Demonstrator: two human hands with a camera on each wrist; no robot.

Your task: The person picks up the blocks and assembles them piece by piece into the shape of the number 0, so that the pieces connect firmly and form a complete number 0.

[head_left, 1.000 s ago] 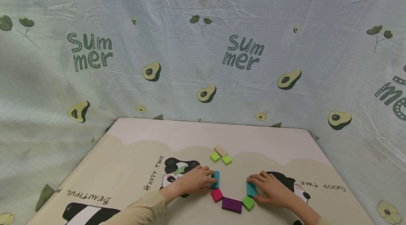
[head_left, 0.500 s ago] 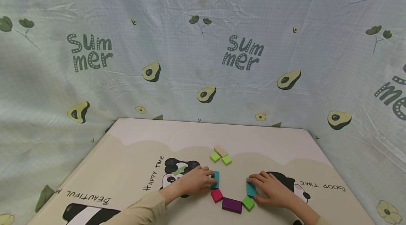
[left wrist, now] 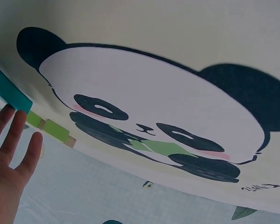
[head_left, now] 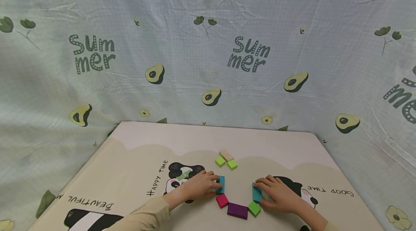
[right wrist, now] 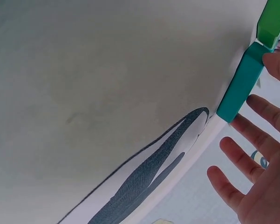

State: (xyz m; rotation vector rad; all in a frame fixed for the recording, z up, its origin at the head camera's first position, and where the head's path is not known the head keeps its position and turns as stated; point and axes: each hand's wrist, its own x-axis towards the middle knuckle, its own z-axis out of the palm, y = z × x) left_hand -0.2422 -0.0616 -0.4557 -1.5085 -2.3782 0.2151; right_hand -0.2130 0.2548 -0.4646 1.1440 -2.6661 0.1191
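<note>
On the tabletop, my left hand (head_left: 201, 184) holds a teal block (head_left: 221, 184) by its outer side. In the left wrist view its fingertips touch the end of that teal block (left wrist: 9, 91), the other fingers spread. My right hand (head_left: 277, 195) holds a second teal block (head_left: 257, 192). In the right wrist view, the thumb lies at one end of this teal block (right wrist: 242, 81) and fingers at the other. Between the two, a red cube (head_left: 222, 200), a purple block (head_left: 237, 210) and a green cube (head_left: 254, 208) complete a U-shaped row, corners touching or nearly so.
Farther back lie a pale wooden block (head_left: 226, 155) and two lime-green cubes, the left cube (head_left: 220, 161) and right cube (head_left: 232, 164), close together. The table (head_left: 136, 166) has printed pandas and lettering. A patterned curtain (head_left: 182, 50) rises behind its far edge.
</note>
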